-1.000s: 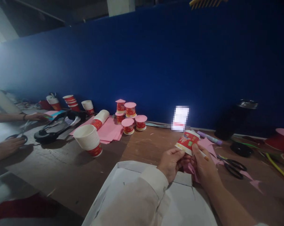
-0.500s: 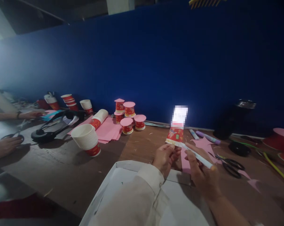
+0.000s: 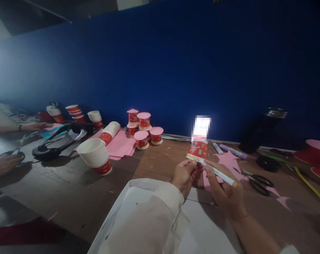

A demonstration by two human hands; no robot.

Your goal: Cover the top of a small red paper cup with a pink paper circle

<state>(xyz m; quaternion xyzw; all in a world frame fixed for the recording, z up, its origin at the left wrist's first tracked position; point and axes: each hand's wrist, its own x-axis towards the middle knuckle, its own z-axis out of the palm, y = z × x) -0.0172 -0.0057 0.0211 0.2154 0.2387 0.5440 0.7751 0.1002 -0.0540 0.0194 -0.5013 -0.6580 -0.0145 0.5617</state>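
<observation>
My left hand (image 3: 185, 175) pinches the near rim of a red printed paper cup (image 3: 197, 151), tilted with its cream rim toward me. Held like a pencil, a white pen-shaped tube with an orange end (image 3: 223, 176) is in my right hand (image 3: 230, 197). Its tip meets the cup's rim close to my left fingertips; the exact contact is hidden. Pink paper with cut-out curves (image 3: 230, 163) lies beyond my right hand, beside black-handled scissors (image 3: 260, 183). Several short red cups topped with pink paper discs (image 3: 141, 135) stand to the left.
A tall stack of paper cups (image 3: 92, 151), pink sheets (image 3: 120, 146) and headphones (image 3: 50, 151) are on the left. A bright blurred screen (image 3: 201, 126) stands behind the held cup. Another person's hand (image 3: 10, 163) holds scissors at far left. A white tray (image 3: 123, 201) is under my forearms.
The whole view shifts slightly. Both hands keep their hold, and the pen-shaped tube's tip has moved a little left along the cup's rim.
</observation>
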